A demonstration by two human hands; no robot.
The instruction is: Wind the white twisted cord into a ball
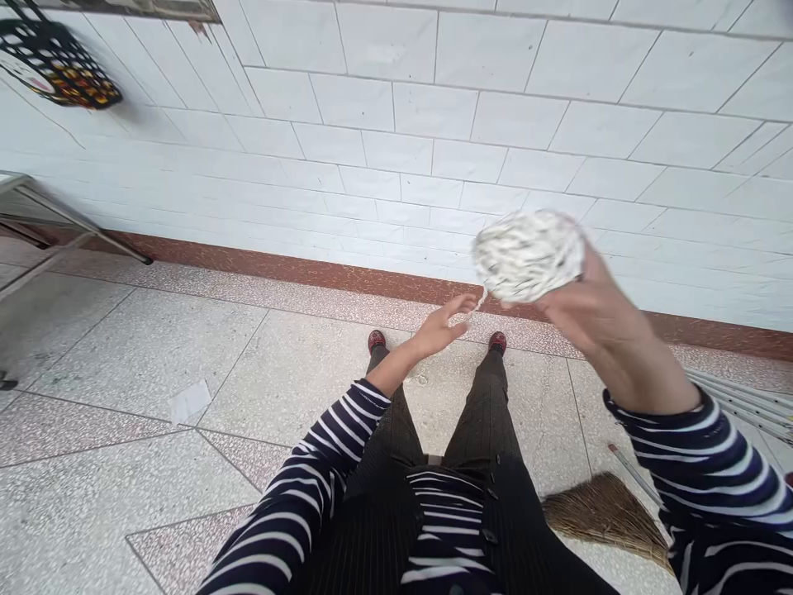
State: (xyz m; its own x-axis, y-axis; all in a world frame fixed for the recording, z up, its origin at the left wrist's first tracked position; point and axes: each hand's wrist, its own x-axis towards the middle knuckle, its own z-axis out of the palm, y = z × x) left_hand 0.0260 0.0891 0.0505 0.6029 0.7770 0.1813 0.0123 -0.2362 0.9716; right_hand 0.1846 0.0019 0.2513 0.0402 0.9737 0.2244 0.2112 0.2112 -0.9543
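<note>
A thick ball of white cord (526,254), blurred by motion, is held up in front of the tiled wall. My right hand (591,310) is wrapped round its right side. From the ball's lower left a loose strand (479,301) hangs toward my left hand (439,328). The left hand is lower and farther left, with thumb and fingers stretched apart. The strand's lower end comes near those fingertips; whether it touches them I cannot tell.
A straw broom (607,516) lies on the floor at lower right, near several pale poles (743,401). At left stand a metal-legged table (80,235) and, on the floor, a white paper (189,402). A patterned bag (53,62) hangs on the wall.
</note>
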